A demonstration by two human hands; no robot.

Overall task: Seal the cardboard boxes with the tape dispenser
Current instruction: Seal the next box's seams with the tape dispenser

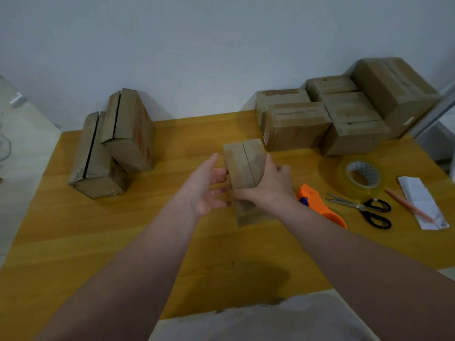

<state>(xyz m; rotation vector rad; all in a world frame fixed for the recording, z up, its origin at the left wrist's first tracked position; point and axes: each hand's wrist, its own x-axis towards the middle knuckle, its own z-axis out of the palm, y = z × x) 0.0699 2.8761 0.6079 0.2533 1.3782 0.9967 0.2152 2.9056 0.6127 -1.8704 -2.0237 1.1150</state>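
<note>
While the right hand [268, 185] clasps the small cardboard box [243, 163] round its near right corner, mid-frame, the left hand [204, 185] waits open-fingered at its left face. It looks light, stiff, crushable — best held by the edges. The orange tape dispenser [320, 205] lies just right.

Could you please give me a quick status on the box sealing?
Right grip holds the small box; left grip open beside it. Clear tape strip hangs off its near end. Tape dispenser down, right side.

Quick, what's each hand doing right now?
Left hand: open, fingers beside the small box.
Right hand: holding that small box.
</note>
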